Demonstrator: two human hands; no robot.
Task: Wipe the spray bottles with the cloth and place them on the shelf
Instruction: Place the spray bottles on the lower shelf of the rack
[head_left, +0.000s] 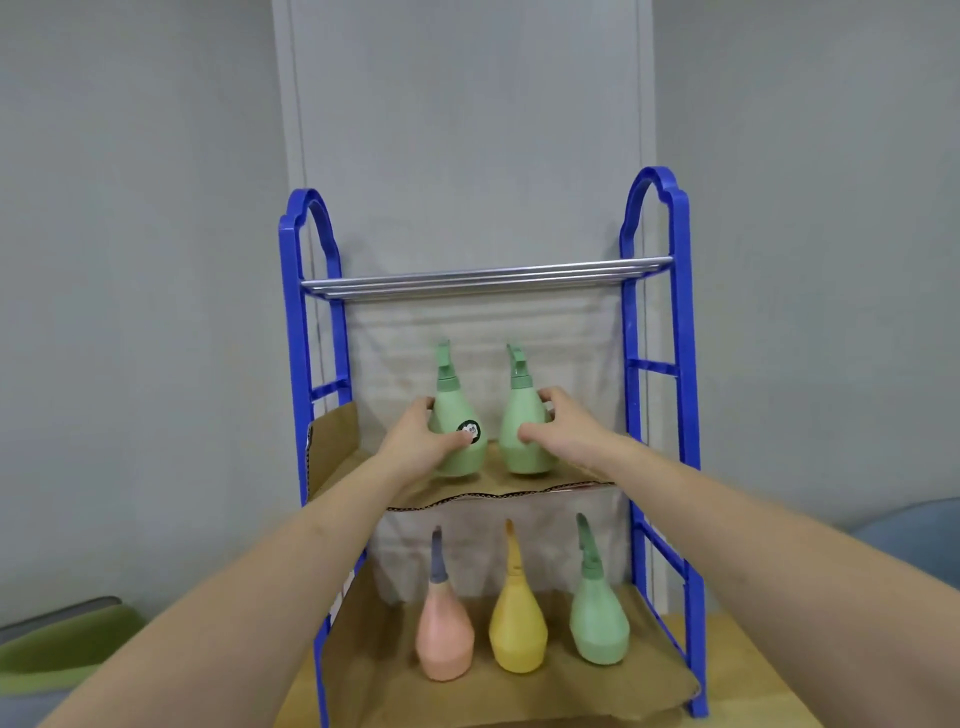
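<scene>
Head view, shelf (295, 364) as reference: a blue plastic frame with three levels, standing on a wooden table (753, 675) against a grey wall. The top level of the shelf is a set of bare metal rails (483, 278). The middle level is lined with a cardboard sheet (501, 487), and on it we see two green spray bottles side by side near the centre, both roughly upright with nozzles pointing up. We note the left hand (415, 441) gripping the left green bottle (457, 405): the thumb lies across the front beside a round black label and the fingers curl round the far left side of the belly. The right hand (563, 428) grips the right green bottle (519, 415) in mirror fashion, thumb on the front and fingers curled round its right shoulder. The two bottles stand close but apart. Their bases meet the cardboard; we cannot tell whether they are fully set down. On the bottom level of the shelf, also lined with cardboard, three more bottles stand in a row, untouched: a pink bottle (444, 634) to the left, a yellow bottle (518, 631) in the middle and a third green bottle (599, 623) to the right. Left of the shelf and low in the view sits a green seat (67, 644)
</scene>
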